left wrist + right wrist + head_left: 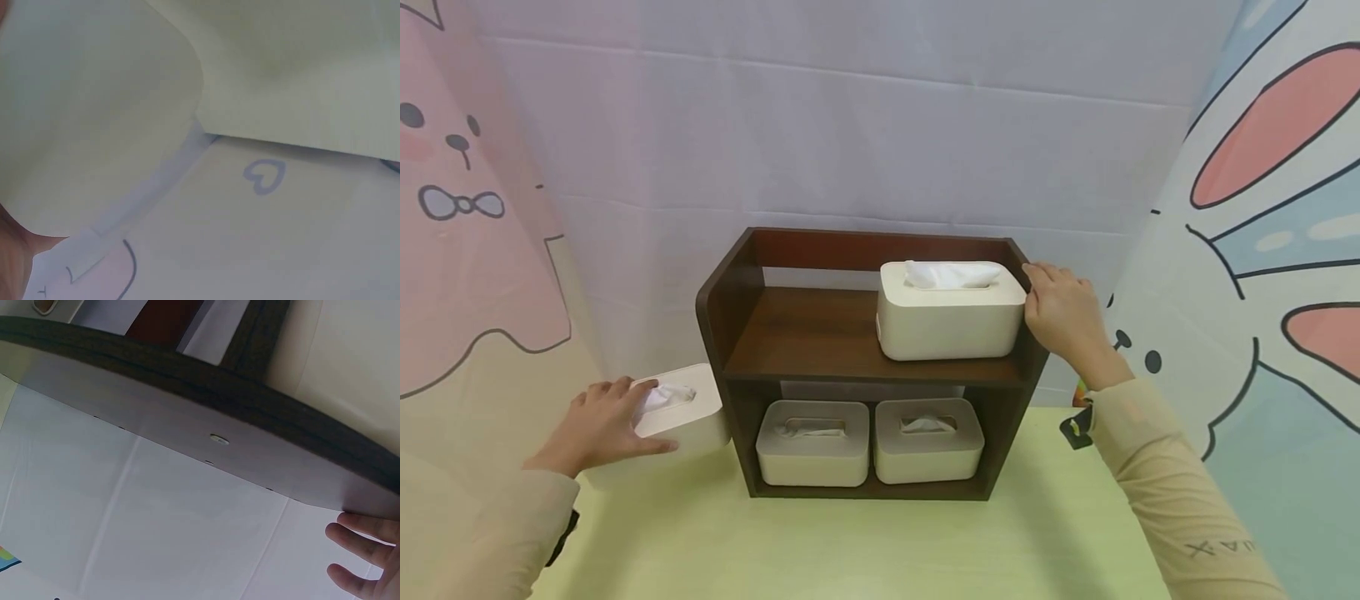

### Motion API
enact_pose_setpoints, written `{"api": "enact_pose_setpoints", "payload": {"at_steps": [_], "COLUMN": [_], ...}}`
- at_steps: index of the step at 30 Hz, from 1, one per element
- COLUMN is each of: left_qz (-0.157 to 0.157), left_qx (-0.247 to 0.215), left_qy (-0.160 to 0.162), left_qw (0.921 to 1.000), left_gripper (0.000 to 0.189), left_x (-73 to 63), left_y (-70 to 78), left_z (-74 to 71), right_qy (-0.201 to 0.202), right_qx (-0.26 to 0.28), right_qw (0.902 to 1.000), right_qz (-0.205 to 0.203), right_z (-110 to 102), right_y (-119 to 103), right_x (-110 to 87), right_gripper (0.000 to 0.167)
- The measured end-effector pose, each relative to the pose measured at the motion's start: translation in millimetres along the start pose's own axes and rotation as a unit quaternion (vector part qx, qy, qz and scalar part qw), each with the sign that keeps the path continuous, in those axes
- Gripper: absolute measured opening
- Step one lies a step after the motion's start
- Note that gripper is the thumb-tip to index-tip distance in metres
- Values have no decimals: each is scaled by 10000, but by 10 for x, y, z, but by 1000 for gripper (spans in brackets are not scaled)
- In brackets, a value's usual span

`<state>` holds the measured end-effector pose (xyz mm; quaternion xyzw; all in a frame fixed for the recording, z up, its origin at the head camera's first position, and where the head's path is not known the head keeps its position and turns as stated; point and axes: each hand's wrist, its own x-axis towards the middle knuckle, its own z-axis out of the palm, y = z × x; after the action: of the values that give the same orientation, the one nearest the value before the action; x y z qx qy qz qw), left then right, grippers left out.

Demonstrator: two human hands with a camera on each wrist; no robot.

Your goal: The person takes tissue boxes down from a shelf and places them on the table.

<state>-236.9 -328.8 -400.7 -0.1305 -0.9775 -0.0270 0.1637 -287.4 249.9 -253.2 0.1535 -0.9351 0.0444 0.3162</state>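
Observation:
In the head view my left hand (597, 425) grips a cream tissue box (700, 404) left of the shelf, fingers over its top and thumb along the near side. The left wrist view shows this box (94, 119) large and close, its underside hidden. My right hand (1063, 308) rests at the upper edge of the right side panel of a dark brown two-tier shelf (812, 333), beside another cream tissue box (951, 321) on the upper tier. In the right wrist view its fingers (369, 550) are extended and spread by the panel's outer face (219, 440).
Two more cream tissue boxes, a left one (812, 454) and a right one (928, 450), sit side by side on the lower tier. A light yellow-green table (820, 550) carries the shelf. Cartoon-printed cloth (865, 150) hangs behind and at both sides.

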Motion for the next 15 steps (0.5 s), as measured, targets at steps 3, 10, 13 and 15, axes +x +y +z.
{"api": "enact_pose_setpoints", "payload": {"at_steps": [3, 10, 13, 15], "left_qz": [-9, 20, 7, -31], "left_qx": [-72, -108, -139, -201], "left_qy": [52, -21, -23, 1], "left_qw": [10000, 9999, 9999, 9998], "left_gripper": [96, 96, 96, 95], "left_x": [-52, -166, -228, -275], "left_y": [11, 42, 64, 79], "left_z": [150, 417, 525, 593], "right_qy": [15, 30, 33, 24], "right_qx": [-9, 9, 9, 15], "right_qw": [10000, 10000, 10000, 10000], "right_qz": [-1, 25, 29, 27], "right_z": [-14, -12, -7, -2], "right_y": [2, 4, 7, 6], "right_x": [0, -13, -10, -4], "right_gripper": [40, 40, 40, 40]}}
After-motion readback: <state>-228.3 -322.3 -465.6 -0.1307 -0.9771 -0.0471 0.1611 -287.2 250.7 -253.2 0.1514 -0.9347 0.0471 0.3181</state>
